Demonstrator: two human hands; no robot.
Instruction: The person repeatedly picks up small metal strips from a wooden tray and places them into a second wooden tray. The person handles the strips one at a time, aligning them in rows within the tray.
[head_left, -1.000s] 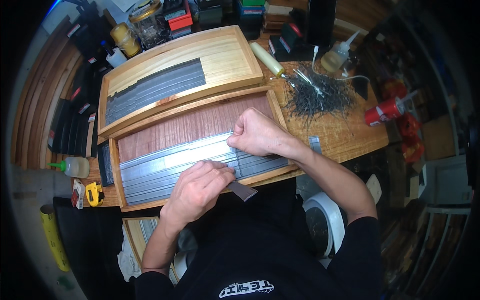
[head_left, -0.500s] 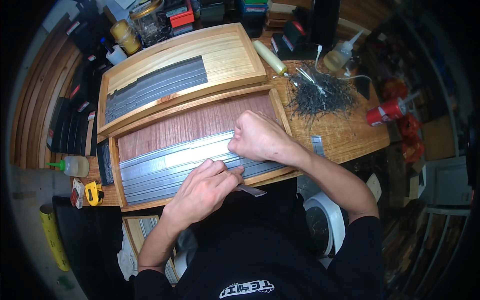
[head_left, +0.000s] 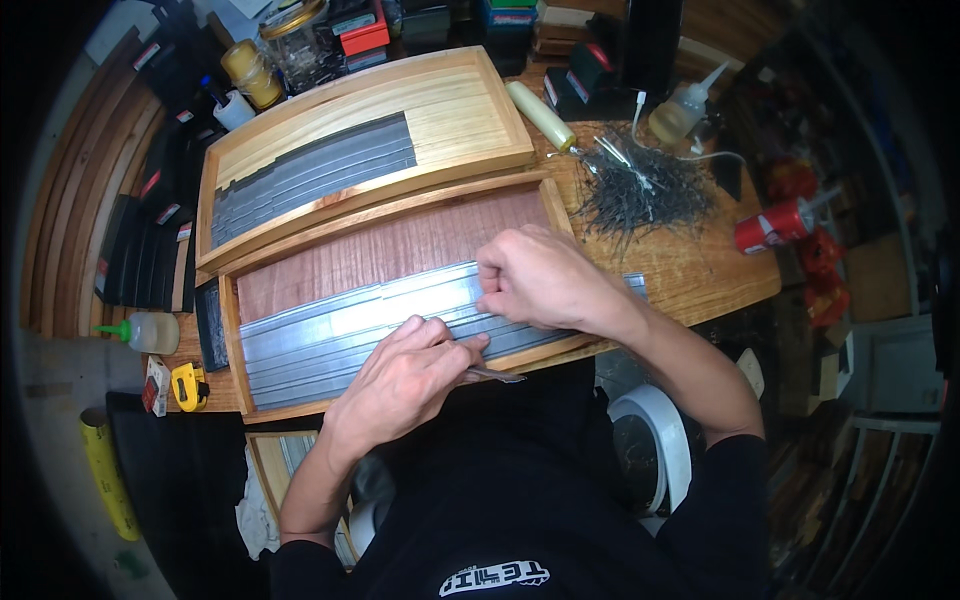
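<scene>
A wooden tray (head_left: 232,330) with a reddish-brown floor lies in front of me, its near half covered by long grey metal strips (head_left: 340,335) laid side by side. My right hand (head_left: 545,280) presses down on the right end of the strips with curled fingers. My left hand (head_left: 405,380) rests on the near strips and pinches a thin grey strip (head_left: 497,376) whose end sticks out to the right over the tray's front rim.
A second, lighter wooden tray (head_left: 470,110) with dark strips lies behind. A heap of thin dark wires (head_left: 640,190) sits on the right of the bench, beside a red can (head_left: 770,228), squeeze bottles (head_left: 685,105), a yellow tape measure (head_left: 188,385) and a glue bottle (head_left: 150,332).
My left hand has slid right and up along the near strips, closer to my right hand. The dark piece it held has turned into a thin edge-on strip.
</scene>
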